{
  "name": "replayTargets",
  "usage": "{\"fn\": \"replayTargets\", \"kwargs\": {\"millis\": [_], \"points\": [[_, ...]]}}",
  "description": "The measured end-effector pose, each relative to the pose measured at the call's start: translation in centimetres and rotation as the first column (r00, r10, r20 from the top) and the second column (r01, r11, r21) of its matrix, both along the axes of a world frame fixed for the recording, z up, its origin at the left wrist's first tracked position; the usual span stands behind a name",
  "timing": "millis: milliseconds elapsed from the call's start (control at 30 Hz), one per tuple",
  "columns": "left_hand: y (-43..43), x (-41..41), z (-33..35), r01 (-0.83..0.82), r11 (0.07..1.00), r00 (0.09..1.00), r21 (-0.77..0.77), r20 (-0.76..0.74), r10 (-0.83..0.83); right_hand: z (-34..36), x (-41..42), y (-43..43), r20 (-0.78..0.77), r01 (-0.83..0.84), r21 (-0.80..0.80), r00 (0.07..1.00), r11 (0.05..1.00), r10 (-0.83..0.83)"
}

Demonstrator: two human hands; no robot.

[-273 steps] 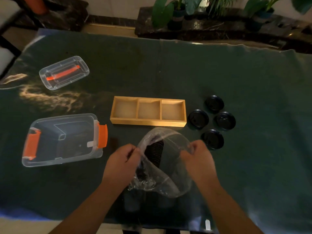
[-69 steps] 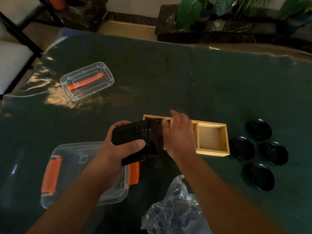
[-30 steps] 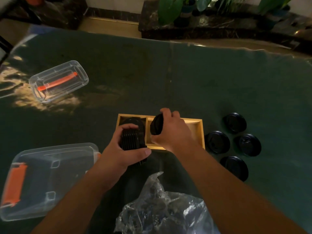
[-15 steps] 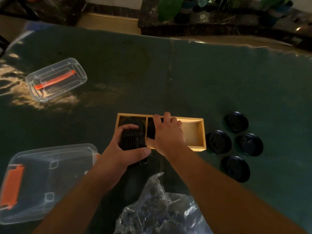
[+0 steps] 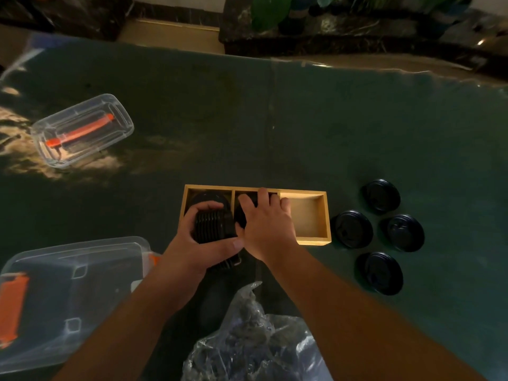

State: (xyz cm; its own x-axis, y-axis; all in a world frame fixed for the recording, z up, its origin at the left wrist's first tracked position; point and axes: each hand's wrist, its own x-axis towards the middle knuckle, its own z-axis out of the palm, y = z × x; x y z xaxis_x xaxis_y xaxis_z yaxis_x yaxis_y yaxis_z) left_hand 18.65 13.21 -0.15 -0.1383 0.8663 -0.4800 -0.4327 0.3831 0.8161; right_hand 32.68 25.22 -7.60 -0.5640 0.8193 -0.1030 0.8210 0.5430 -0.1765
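Observation:
A three-compartment wooden tray (image 5: 312,242) lies in the middle of the dark green table. My left hand (image 5: 202,243) grips a stack of black lids (image 5: 213,225) at the tray's left compartment, where more black lids (image 5: 209,198) lie. My right hand (image 5: 265,225) rests over the middle compartment, fingers spread on black lids (image 5: 239,215) inside it. The right compartment holds nothing. Several single black lids (image 5: 353,229) lie on the table right of the tray.
A crumpled clear plastic bag (image 5: 255,345) lies at the near edge between my arms. A clear bin with orange latches (image 5: 63,298) stands near left; its clear cover with an orange handle (image 5: 82,130) lies far left. Plants and a dark ledge stand beyond the table.
I took the lid stack out of the bag and split it. My right hand lowered its lids into the middle compartment; my left hand keeps its stack at the left compartment.

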Motion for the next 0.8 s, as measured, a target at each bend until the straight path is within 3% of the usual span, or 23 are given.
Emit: {"fn": "replayTargets", "kwargs": {"millis": [300,467,633,700,800], "points": [[-0.2,0.1,0.4,0.000,1.000,1.000,0.012,0.024,0.000,-0.2,0.1,-0.2,-0.009,0.021,-0.001,1.000,1.000,-0.021],[-0.3,0.1,0.4,-0.005,1.000,0.999,0.020,0.048,0.004,0.5,0.1,0.2,-0.053,0.060,-0.094,0.996,0.994,-0.065],[-0.1,0.0,0.8,-0.032,0.999,0.996,0.008,0.083,0.031,4.5,3.2,0.0,-0.304,0.034,-0.204,0.948,0.978,-0.097],[0.1,0.1,1.0,-0.026,1.000,0.991,-0.002,0.128,0.026,6.1,5.1,-1.1,-0.479,0.032,-0.247,0.865,0.969,-0.150],[0.6,1.2,1.3,0.007,1.000,0.980,0.013,0.201,-0.009,8.5,7.3,-3.5,-0.645,-0.062,-0.472,0.704,0.879,-0.297]]}}
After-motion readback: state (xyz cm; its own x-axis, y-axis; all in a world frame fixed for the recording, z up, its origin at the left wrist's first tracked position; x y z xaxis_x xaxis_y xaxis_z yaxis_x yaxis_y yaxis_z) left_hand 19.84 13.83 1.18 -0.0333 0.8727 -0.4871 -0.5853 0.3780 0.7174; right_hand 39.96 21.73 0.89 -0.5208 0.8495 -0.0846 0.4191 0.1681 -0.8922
